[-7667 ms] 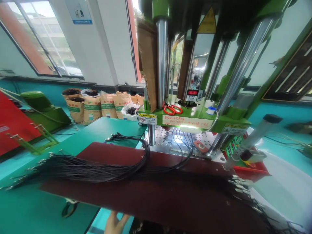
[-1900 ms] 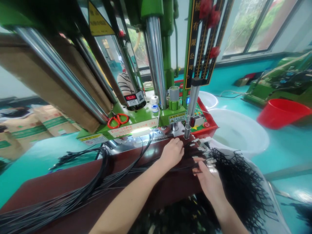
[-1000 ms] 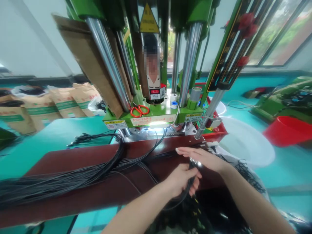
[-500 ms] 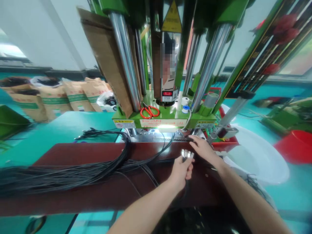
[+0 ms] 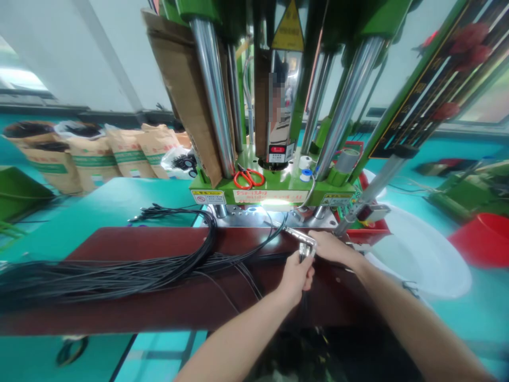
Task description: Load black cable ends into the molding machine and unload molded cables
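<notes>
My left hand [image 5: 297, 276] is closed around a small bunch of black cables, their metal connector tips [image 5: 306, 249] sticking up out of my fist. My right hand [image 5: 331, 248] sits just right of them, with its fingertips pinching at the tips. Both hands are over the dark red board [image 5: 167, 297], in front of the green moulding machine [image 5: 274, 192]. A thick bundle of black cables [image 5: 119, 276] runs across the board from the left, and a few strands loop up under the machine's lit plate [image 5: 254, 216].
Red scissors [image 5: 248, 178] and small tape rolls [image 5: 304, 168] lie on the machine's green base. A white basin [image 5: 421, 254] and a red tub [image 5: 483, 239] stand at the right. Brown paper sacks [image 5: 95, 159] line the left wall. A pile of black cables lies below the board's edge.
My left hand lifted a bunch of cables from the pile up over the board. My right hand came in from the machine's edge onto the connector tips. The view shifted slightly.
</notes>
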Demonstrator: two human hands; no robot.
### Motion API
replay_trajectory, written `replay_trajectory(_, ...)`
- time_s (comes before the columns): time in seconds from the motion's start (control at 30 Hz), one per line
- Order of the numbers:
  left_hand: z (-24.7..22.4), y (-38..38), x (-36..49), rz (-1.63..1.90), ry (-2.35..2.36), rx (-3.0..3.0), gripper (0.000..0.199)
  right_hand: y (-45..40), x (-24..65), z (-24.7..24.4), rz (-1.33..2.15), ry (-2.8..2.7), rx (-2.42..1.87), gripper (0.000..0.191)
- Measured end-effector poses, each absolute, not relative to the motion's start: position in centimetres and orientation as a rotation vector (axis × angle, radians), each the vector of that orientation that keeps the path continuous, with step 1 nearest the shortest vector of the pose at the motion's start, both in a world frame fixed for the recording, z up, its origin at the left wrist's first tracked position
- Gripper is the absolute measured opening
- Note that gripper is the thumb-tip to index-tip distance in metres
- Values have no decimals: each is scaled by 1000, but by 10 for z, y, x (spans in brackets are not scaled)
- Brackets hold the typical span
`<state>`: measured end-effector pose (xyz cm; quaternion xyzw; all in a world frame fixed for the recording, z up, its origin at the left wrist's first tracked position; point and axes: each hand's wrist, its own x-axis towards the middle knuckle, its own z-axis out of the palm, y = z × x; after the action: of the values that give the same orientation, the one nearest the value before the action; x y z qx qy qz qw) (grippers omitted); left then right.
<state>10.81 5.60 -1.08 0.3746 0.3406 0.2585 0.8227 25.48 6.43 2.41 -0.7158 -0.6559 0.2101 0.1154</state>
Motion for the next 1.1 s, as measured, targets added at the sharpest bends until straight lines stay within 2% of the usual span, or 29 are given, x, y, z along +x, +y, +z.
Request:
replay_trajectory(0.13, -8, 47, 101, 525, 722, 853, 27, 17, 249, 23, 890, -1676, -2036, 7)
replay_trajectory(0.27, -6, 39, 101, 461, 734, 960, 26, -24, 233, 12, 1271, -914, -1597, 24)
replay_trajectory(0.33, -5, 36, 103, 421, 738, 1020, 24, -33, 225, 8, 1265, -676, -1414, 29)
replay_trajectory(0.47, -1, 33, 106, 363, 744, 1076, 20, -36, 216, 3, 1166, -581, -1311, 26)
replay_trajectory(0.9, -6, 34, 104, 431, 750, 1174, 23, -35, 210, -5, 947, -723, -1539, 47)
replay_trajectory(1.1, -7, 43, 99, 629, 766, 1094, 31, -36, 211, 0, 1069, -555, -1429, 53)
